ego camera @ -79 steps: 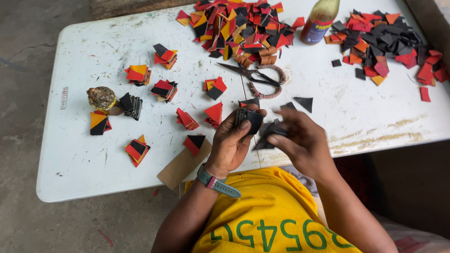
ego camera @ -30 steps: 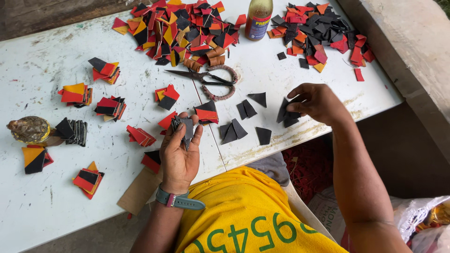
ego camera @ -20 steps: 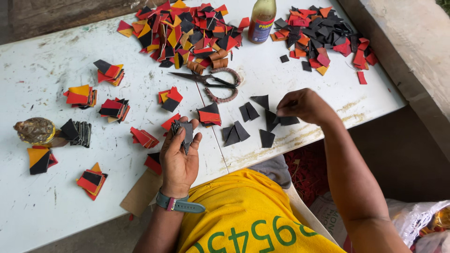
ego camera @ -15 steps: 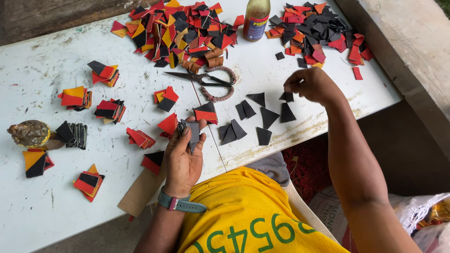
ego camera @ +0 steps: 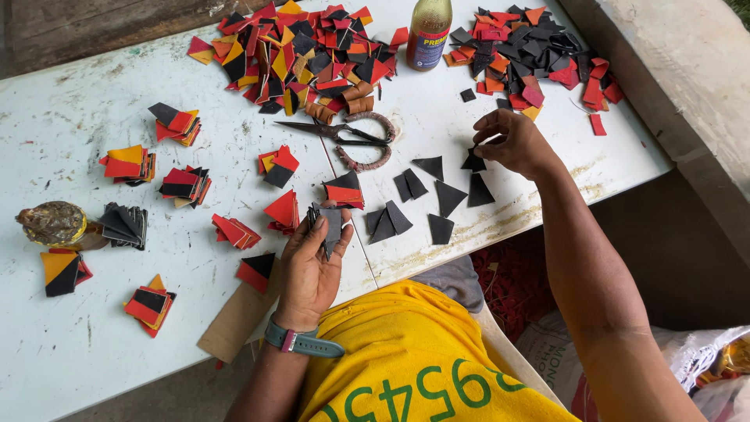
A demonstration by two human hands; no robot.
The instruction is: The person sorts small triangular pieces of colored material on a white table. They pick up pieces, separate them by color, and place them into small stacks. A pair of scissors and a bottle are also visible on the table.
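black triangles [ego camera: 406, 205] between hands; scissors [ego camera: 337, 134] beyond.

I see one labelled thing: a brown glass bottle [ego camera: 429, 33] at the table's far edge, between the two scrap heaps. Its label [ego camera: 430, 47] is dark blue (yellow and red print).

Yellow shirt [ego camera: 406, 352] with green print, teal wristwatch [ego camera: 301, 342].

Matt black triangles [ego camera: 449, 195] on scuffed white table [ego camera: 94, 101].
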